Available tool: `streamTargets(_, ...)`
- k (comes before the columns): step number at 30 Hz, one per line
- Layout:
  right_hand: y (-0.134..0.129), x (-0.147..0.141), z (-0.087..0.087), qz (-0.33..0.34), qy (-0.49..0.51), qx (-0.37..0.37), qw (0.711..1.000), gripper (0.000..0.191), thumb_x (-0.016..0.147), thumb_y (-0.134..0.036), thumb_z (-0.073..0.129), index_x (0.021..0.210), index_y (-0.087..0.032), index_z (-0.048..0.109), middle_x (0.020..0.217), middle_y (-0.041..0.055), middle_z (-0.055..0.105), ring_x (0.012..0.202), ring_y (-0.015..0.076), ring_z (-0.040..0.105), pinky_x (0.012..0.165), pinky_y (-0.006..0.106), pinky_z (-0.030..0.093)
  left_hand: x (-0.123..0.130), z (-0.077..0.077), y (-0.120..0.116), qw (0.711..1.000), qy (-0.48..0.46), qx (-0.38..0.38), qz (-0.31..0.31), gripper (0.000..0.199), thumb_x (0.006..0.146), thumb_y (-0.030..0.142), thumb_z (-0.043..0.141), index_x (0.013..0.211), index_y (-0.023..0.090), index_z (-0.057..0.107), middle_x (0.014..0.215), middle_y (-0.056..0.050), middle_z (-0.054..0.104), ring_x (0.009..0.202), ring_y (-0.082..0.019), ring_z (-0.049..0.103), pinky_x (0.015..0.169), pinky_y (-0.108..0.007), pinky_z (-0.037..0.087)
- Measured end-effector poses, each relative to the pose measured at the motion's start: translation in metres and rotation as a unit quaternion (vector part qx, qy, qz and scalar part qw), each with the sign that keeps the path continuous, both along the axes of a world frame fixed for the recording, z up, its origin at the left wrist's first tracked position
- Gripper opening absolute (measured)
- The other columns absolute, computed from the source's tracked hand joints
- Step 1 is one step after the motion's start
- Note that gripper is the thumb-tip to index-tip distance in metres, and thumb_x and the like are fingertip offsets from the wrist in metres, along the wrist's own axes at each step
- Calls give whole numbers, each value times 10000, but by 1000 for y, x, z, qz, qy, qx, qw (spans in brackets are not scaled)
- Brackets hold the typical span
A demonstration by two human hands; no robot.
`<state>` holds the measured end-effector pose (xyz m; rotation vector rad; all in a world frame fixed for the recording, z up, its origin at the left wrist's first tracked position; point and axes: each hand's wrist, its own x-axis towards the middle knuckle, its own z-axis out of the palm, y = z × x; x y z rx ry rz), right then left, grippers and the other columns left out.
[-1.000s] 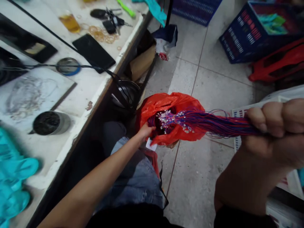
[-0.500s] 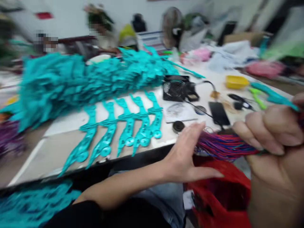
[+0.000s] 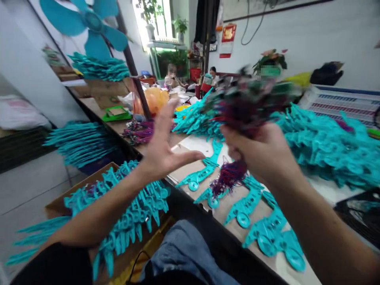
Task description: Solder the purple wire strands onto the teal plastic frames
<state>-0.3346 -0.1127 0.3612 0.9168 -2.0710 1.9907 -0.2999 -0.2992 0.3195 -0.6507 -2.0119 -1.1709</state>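
Note:
My right hand [image 3: 258, 146] is closed around a bundle of wires [image 3: 230, 178], red, blue and purple, held above the table. The upper end of the bundle is smeared by motion. My left hand [image 3: 162, 146] is open, thumb and fingers spread, holding nothing, to the left of the bundle. Below my right hand several turquoise plastic parts [image 3: 245, 208] lie in a row along the table's near edge. A second heap of purple wires [image 3: 139, 131] rests on the table beyond my left hand.
A box [image 3: 53, 208] packed with turquoise parts stands at lower left. Turquoise piles [image 3: 332, 146] cover the table's right side. A turquoise fan [image 3: 93, 21], a green tray [image 3: 117, 113] and an orange bag [image 3: 156, 99] are on the left. Two people sit farther back.
The view has swung left. My right hand has carried the wire bundle leftward over the row of turquoise parts. My left hand stays open and is now apart from the bundle.

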Motion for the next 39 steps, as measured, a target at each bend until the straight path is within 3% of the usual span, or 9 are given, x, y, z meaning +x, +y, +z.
streamTargets(3, -59, -37, 1, 62, 72, 151, 984, 135, 743, -122, 646, 642, -148, 560, 582, -40, 475, 583, 81, 446, 517, 220, 355, -11, 53, -49, 968, 95, -224, 63, 760, 615, 460, 821, 1305, 355, 519, 1476, 47, 380, 1474, -291, 30, 1220, -438, 19)
streamTargets(6, -111, -76, 1, 114, 80, 208, 968, 82, 683, -93, 664, 720, -130, 601, 636, -16, 525, 673, 121, 508, 583, 236, 415, -45, 86, -83, 921, -3, -385, 63, 570, 646, 395, 794, 1175, 249, 637, 1208, -24, 601, 1347, -360, 370, 1179, -561, 87)
streamTargets(12, -153, -155, -28, 300, -49, 127, 944, 631, 609, -189, 779, 1193, -189, 539, 951, 27, 640, 859, 173, 601, 729, 294, 517, -99, 101, -137, 933, -181, -276, 142, 203, 720, 373, 671, 799, 187, 689, 803, 19, 602, 1120, -280, 590, 1013, -449, 423)
streamTargets(19, -191, -212, -117, 248, -145, 100, 953, 601, 529, -367, 841, 1050, -166, 619, 984, 29, 662, 853, 175, 602, 798, 317, 484, -124, 122, -195, 902, -49, -321, 283, 378, 723, 423, 668, 949, 122, 705, 809, 9, 628, 849, -181, 612, 835, -335, 447)
streamTargets(23, -214, -234, -134, 190, -101, 193, 957, 475, 637, -411, 767, 1007, -153, 620, 819, 5, 647, 685, 146, 573, 667, 298, 480, -149, 82, -257, 912, -130, -251, 296, 336, 704, 408, 703, 905, 138, 705, 779, -13, 654, 728, -140, 566, 731, -279, 448)
streamTargets(28, -257, -305, -113, 6, 168, 343, 924, 329, 714, -308, 719, 1001, -158, 659, 973, 68, 651, 923, 223, 597, 858, 369, 466, -172, -3, -329, 904, -194, -107, 365, 310, 698, 446, 678, 840, 172, 703, 721, -9, 649, 683, -146, 550, 664, -269, 441)
streamTargets(33, -305, -350, -85, -85, 273, 434, 854, 762, 638, -187, 797, 1336, -146, 494, 1442, 204, 351, 1343, 372, 323, 1086, 529, 288, -222, -71, -359, 876, -192, -7, 443, 312, 710, 430, 665, 865, 160, 689, 786, -25, 665, 724, -150, 557, 700, -263, 445)
streamTargets(36, -289, -339, -85, -111, 312, 430, 840, 617, 755, -171, 683, 1337, -118, 484, 1408, 208, 412, 1320, 355, 363, 1085, 534, 297, -251, -104, -362, 845, -283, 19, 454, 255, 705, 365, 698, 841, 150, 686, 839, -31, 684, 834, -170, 582, 757, -249, 432)
streamTargets(39, -233, -315, -93, -98, 385, 419, 816, 379, 840, -252, 577, 1201, -139, 599, 1258, 164, 571, 1183, 319, 506, 1010, 491, 402, -255, -130, -364, 822, -370, 42, 431, 218, 674, 327, 753, 723, 130, 673, 743, -30, 679, 804, -185, 598, 713, -250, 433)
